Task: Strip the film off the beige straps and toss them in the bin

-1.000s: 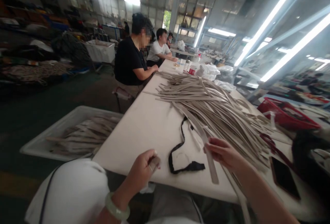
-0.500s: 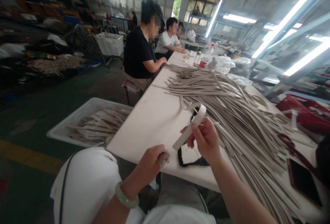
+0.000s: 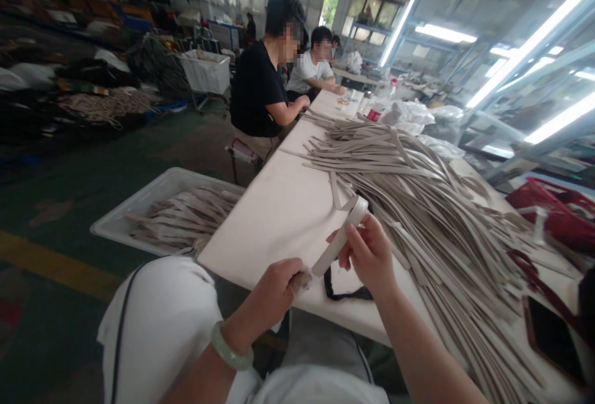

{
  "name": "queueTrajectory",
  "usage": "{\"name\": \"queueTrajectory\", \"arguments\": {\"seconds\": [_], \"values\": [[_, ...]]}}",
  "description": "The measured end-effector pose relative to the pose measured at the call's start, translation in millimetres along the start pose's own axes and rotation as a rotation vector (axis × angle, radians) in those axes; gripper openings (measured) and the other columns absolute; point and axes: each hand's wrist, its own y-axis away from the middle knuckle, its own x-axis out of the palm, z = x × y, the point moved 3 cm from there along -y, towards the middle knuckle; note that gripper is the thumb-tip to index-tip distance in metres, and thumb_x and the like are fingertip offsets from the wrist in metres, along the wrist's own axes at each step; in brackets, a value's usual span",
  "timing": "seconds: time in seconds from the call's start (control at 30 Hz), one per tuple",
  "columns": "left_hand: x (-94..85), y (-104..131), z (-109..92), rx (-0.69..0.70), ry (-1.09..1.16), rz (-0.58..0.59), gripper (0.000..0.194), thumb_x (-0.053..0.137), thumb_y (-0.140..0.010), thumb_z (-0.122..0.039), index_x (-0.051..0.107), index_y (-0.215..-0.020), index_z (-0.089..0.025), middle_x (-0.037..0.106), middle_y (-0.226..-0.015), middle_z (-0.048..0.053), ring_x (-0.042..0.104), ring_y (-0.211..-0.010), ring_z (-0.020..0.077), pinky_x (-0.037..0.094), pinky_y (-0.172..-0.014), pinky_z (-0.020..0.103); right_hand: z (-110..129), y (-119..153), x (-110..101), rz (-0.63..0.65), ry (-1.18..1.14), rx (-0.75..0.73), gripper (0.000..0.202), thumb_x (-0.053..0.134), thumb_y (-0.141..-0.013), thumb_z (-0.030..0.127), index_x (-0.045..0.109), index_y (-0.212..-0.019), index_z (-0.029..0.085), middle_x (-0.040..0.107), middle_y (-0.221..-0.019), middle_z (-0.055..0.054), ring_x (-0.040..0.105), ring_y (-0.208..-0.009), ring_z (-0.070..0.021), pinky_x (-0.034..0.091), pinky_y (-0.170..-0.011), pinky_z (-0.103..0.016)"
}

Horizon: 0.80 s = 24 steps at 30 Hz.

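Observation:
My right hand [image 3: 369, 255] is closed on a beige strap [image 3: 337, 244], pinching it between thumb and fingers near one end. The strap's upper part curls over above the hand and trails back toward the table. My left hand [image 3: 275, 283], with a pale bangle [image 3: 231, 349] on the wrist, is closed just beside the strap's lower end. Something whitish shows at its fingertips, too blurred to name. Beneath the right hand, a black-edged piece [image 3: 346, 294] lies on the white table [image 3: 260, 218]. A large pile of beige straps [image 3: 418, 193] spreads beside my right arm.
At the left of the table stands a white bin [image 3: 116, 221] of straps. A phone [image 3: 553, 336] and a red basket [image 3: 543, 209] are on the right. Two people sit along the table's far left side, near plastic bags [image 3: 406, 116].
My left hand has come closer to the strap's lower end, and more of the whitish stuff shows at its fingertips. The strap's upper curl sits slightly lower. The whole view has shifted a little.

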Motion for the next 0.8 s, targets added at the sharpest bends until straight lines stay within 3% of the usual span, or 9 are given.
{"name": "queueTrajectory", "arguments": {"seconds": [0.23, 0.37, 0.6, 0.8], "values": [[5.0, 1, 8, -0.155, 0.252, 0.018, 0.021, 0.053, -0.088, -0.029, 0.063, -0.075, -0.015, 0.051, -0.062, -0.003, 0.046, -0.058, 0.0106, 0.034, -0.057, 0.023, -15, 18, 4, -0.093, 0.011, -0.108, 0.022, 0.057, -0.095, 0.037, 0.04, -0.095, 0.023, 0.074, -0.09, -0.003, 0.059, -0.042, -0.0077, 0.047, -0.036, -0.019], [10.8, -2, 16, -0.254, 0.421, 0.037, 0.025, 0.059, -0.085, -0.037, 0.062, -0.077, -0.014, 0.059, -0.064, 0.0, 0.047, -0.054, 0.0101, 0.034, -0.052, 0.022, -14, 24, 0, -0.121, 0.034, -0.134, 0.019, 0.056, -0.095, 0.034, 0.042, -0.096, 0.023, 0.075, -0.09, -0.004, 0.059, -0.043, -0.0081, 0.047, -0.037, -0.02], [11.7, -7, 17, -0.312, 0.535, -0.014, 0.02, 0.073, -0.068, -0.03, 0.065, -0.075, -0.013, 0.059, -0.059, -0.002, 0.047, -0.052, 0.0089, 0.034, -0.051, 0.021, -11, 13, 7, -0.095, 0.003, -0.044, 0.024, 0.061, -0.091, 0.037, 0.043, -0.091, 0.022, 0.075, -0.081, -0.003, 0.053, -0.037, -0.0067, 0.041, -0.033, -0.018], [10.2, -6, 20, -0.347, 0.565, -0.049, 0.022, 0.074, -0.065, -0.03, 0.065, -0.075, -0.012, 0.057, -0.057, -0.003, 0.044, -0.051, 0.0085, 0.031, -0.05, 0.022, -20, 11, 4, -0.166, -0.088, 0.021, 0.024, 0.064, -0.088, 0.036, 0.045, -0.089, 0.021, 0.076, -0.081, -0.003, 0.054, -0.039, -0.0065, 0.041, -0.036, -0.017]]}}
